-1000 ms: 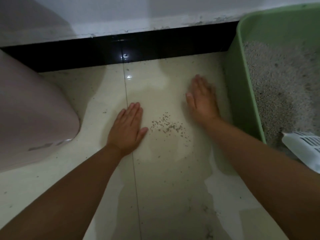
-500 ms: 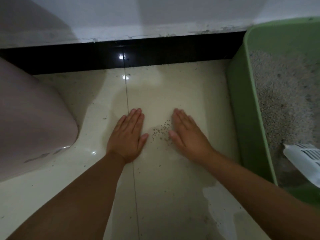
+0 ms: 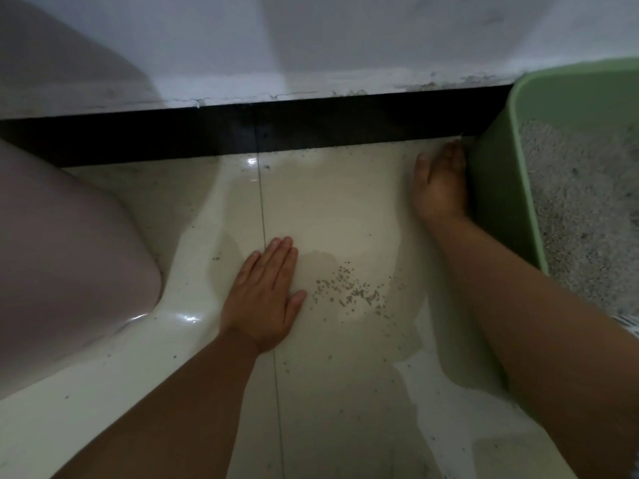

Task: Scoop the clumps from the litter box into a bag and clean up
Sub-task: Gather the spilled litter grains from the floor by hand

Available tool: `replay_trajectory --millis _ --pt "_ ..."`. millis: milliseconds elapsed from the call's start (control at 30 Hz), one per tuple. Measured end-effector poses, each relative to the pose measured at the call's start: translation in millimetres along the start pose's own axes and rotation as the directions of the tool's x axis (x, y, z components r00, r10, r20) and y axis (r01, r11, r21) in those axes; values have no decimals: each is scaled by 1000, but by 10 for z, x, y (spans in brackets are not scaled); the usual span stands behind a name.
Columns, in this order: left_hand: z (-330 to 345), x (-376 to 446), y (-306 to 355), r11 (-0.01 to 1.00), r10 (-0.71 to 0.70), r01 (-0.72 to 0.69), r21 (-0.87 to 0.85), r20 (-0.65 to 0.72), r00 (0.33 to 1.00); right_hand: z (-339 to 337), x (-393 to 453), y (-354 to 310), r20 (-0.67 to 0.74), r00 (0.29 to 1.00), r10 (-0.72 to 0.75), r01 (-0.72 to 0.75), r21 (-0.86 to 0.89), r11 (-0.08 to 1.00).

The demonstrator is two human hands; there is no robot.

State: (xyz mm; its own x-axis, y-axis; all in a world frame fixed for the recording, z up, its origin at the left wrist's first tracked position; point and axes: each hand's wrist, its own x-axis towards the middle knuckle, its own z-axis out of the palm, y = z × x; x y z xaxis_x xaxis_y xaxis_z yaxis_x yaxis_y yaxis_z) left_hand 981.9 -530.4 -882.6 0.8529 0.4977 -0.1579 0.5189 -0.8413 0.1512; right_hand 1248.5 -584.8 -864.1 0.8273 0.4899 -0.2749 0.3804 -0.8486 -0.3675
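Right hand (image 3: 440, 184) swept back beside litter box (image 3: 498, 188); both hands flat, spilled litter (image 3: 349, 292) between.

A domestic interior is indicated, most likely a corner of a home where a cat is kept. Glossy cream floor tiles (image 3: 332, 202) with a thin grout line are met at 12 o'clock by a black skirting band (image 3: 311, 129) beneath a scuffed white wall (image 3: 345, 39), while a green litter box (image 3: 498, 188) filled with grey granules is set at 3 o'clock. Loose litter grains (image 3: 349, 292) are scattered on the tiles near the centre, and a smooth pinkish rounded object (image 3: 62, 254) is seen at 9 o'clock, its nature unclear.
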Motion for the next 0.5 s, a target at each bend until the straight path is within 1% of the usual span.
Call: replay_trajectory --millis 100,167,200,267,300,333,400,467,500 --pt "16 -2 -4 1000 1 -1 -7 -15 1000 57 -40 -3 -35 999 -15 12 -94 995" --pt "29 2 -6 1000 4 -4 -6 -21 1000 45 -118 -18 0 998 -66 66 -96 993" --pt "32 1 -6 1000 7 -7 -7 -21 1000 29 -188 -24 50 991 -120 124 -83 989" --pt "33 4 -3 1000 11 -11 -11 -15 1000 19 -394 -34 152 950 -275 281 -21 960" --pt "34 8 -3 1000 13 -13 -11 -12 1000 27 -519 -47 173 924 -342 342 32 939" --pt "34 4 -1 1000 16 -16 -13 -8 1000 35 -628 -55 164 909 -383 375 78 924" --pt "29 3 0 1000 17 -17 -7 -1 1000 60 -683 -69 85 919 -385 374 120 920" --pt "28 7 1 1000 14 -14 -4 2 1000 67 -518 -118 2 948 -318 317 98 943" --pt "29 7 -1 1000 17 -17 -11 8 1000 58 -406 -145 -15 962 -274 274 79 958"
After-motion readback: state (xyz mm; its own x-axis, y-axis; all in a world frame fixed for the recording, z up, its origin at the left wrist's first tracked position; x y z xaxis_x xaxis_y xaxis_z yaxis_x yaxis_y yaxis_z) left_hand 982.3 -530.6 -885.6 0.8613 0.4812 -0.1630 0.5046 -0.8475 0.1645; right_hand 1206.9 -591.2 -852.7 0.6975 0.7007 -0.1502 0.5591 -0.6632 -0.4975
